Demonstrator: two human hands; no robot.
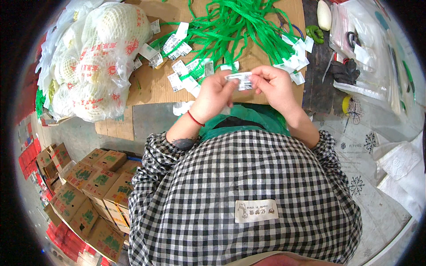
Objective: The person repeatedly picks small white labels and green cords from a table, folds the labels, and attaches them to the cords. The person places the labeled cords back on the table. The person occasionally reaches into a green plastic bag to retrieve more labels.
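Observation:
Between my two hands, a white printed label (pixel 245 81) is pinched at the near part of the cardboard-covered table. My left hand (pixel 216 94) grips its left end, thumb on top, beside a green mesh strip. My right hand (pixel 274 86) holds its right edge between thumb and fingers. A large pile of green mesh strips (pixel 233 23) spreads over the cardboard (pixel 153 93) beyond my hands. White labels are attached to many strip ends, in one cluster (pixel 294 61) at the right and another (pixel 176 46) at the left.
Clear bags of net-wrapped produce (pixel 103 63) stand at the left. On the right are green peppers (pixel 314 34), a white vegetable (pixel 323 15), a dark glove (pixel 345 71) and stacked plastic bags (pixel 372 50). Scissors lie partly under the strips. Cardboard boxes (pixel 96 186) stand lower left.

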